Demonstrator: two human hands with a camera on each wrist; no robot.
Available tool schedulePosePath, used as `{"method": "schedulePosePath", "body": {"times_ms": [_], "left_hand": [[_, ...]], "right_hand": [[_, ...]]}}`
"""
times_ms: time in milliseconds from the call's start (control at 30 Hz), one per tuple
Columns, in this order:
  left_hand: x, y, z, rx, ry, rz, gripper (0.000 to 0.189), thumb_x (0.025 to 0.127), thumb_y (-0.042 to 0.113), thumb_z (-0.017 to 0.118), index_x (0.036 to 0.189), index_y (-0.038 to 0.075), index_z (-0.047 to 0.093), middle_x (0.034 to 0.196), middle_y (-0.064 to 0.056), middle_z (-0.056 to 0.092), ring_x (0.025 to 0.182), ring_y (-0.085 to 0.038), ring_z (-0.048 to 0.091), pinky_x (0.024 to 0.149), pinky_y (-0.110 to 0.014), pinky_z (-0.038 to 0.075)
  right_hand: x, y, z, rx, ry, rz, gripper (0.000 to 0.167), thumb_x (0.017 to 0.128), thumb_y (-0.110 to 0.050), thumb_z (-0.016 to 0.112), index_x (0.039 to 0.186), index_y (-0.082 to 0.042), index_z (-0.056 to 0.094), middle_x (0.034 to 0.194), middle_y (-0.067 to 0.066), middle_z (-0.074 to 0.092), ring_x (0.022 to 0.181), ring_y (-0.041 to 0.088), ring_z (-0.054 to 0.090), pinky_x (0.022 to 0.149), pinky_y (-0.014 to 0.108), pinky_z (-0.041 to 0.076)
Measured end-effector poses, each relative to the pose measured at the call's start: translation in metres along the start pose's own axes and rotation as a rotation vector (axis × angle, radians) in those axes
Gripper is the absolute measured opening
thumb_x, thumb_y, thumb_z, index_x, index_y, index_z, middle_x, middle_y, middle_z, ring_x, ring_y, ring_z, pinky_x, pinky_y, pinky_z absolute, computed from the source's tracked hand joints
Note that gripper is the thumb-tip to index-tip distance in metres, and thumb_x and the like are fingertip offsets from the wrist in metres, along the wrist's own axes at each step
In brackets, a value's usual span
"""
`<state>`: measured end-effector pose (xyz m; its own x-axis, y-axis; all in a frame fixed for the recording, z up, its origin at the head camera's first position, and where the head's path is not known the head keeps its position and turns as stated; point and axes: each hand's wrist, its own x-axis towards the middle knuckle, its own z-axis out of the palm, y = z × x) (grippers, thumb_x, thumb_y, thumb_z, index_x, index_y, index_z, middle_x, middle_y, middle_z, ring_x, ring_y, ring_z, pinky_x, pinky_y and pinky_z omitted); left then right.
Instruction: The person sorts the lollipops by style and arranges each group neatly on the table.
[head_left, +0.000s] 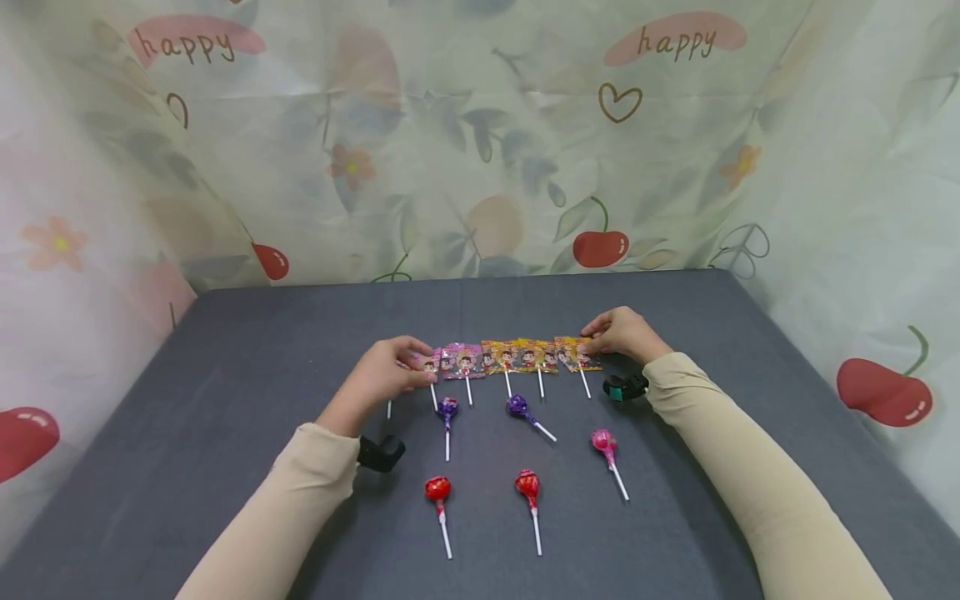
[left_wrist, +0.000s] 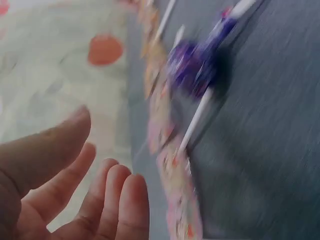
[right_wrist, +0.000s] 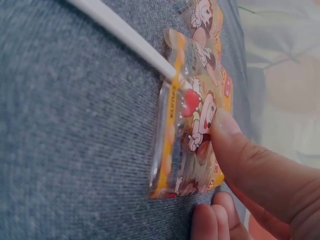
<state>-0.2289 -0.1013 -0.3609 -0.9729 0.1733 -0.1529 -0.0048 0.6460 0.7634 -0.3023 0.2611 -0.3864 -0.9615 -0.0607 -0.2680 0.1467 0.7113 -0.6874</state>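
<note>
My right hand [head_left: 626, 333] pinches the edge of a flat lollipop in a yellow wrapper [right_wrist: 192, 125], thumb on its printed face. This lollipop lies at the right end of a row, its white stick pointing toward me. Left of it in the row are two more yellow-wrapped lollipops [head_left: 538, 357] and pink-wrapped lollipops [head_left: 465, 362]. Over the row's left end is my left hand [head_left: 378, 373], partly covering the wrappers there. In the left wrist view, its thumb and fingers [left_wrist: 132, 205] are apart with nothing between them, beside the blurred row.
Nearer me lie round lollipops: a purple one [head_left: 447, 408] close below the row, another purple one [head_left: 519, 406], a pink one [head_left: 603, 442] and two red ones, left [head_left: 438, 489] and right [head_left: 527, 483]. The dark grey table [head_left: 187, 467] is bordered by a patterned curtain [head_left: 450, 167].
</note>
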Motion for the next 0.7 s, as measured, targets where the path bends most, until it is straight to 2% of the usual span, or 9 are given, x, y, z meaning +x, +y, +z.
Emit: {"method": "schedulePosePath", "body": {"times_ms": [167, 300, 433, 533, 700], "left_hand": [[-0.003, 0.006, 0.023, 0.173, -0.061, 0.039, 0.027, 0.077, 0.015, 0.082, 0.100, 0.007, 0.072, 0.079, -0.004, 0.061, 0.068, -0.015, 0.053, 0.060, -0.025, 0.041], [-0.004, 0.003, 0.034, 0.241, -0.074, 0.059, 0.020, 0.074, 0.012, 0.084, 0.092, 0.008, 0.075, 0.072, 0.000, 0.056, 0.065, -0.013, 0.049, 0.057, -0.024, 0.038], [-0.004, 0.003, 0.038, 0.283, -0.070, 0.089, 0.018, 0.074, 0.009, 0.083, 0.090, 0.007, 0.076, 0.067, 0.001, 0.052, 0.063, -0.011, 0.045, 0.057, -0.023, 0.035], [-0.005, 0.005, 0.038, 0.275, -0.073, 0.082, 0.016, 0.074, 0.010, 0.083, 0.089, 0.008, 0.076, 0.067, 0.002, 0.053, 0.063, -0.011, 0.045, 0.057, -0.024, 0.036], [-0.008, 0.008, 0.035, 0.180, -0.095, 0.063, 0.015, 0.078, 0.013, 0.081, 0.090, 0.011, 0.074, 0.078, 0.000, 0.063, 0.068, -0.013, 0.052, 0.060, -0.025, 0.042]], "right_hand": [[0.000, 0.000, 0.001, 0.018, 0.001, 0.003, 0.036, 0.081, -0.010, 0.077, 0.113, 0.003, 0.067, 0.095, 0.008, 0.067, 0.074, 0.009, 0.056, 0.070, 0.025, 0.051], [-0.001, -0.001, 0.002, 0.024, 0.003, 0.015, 0.036, 0.082, -0.012, 0.078, 0.113, 0.002, 0.067, 0.099, 0.011, 0.066, 0.077, 0.012, 0.057, 0.074, 0.027, 0.052], [-0.001, 0.000, 0.001, 0.021, 0.003, 0.003, 0.035, 0.082, -0.012, 0.077, 0.112, 0.002, 0.068, 0.099, 0.011, 0.067, 0.076, 0.011, 0.057, 0.074, 0.028, 0.052], [-0.001, 0.001, 0.000, 0.016, 0.003, -0.008, 0.034, 0.082, -0.010, 0.077, 0.112, 0.002, 0.068, 0.095, 0.008, 0.067, 0.074, 0.010, 0.057, 0.072, 0.027, 0.052], [-0.001, 0.001, -0.001, 0.011, 0.004, -0.005, 0.034, 0.082, -0.011, 0.077, 0.112, 0.002, 0.068, 0.093, 0.006, 0.067, 0.074, 0.009, 0.056, 0.070, 0.025, 0.051]]}}
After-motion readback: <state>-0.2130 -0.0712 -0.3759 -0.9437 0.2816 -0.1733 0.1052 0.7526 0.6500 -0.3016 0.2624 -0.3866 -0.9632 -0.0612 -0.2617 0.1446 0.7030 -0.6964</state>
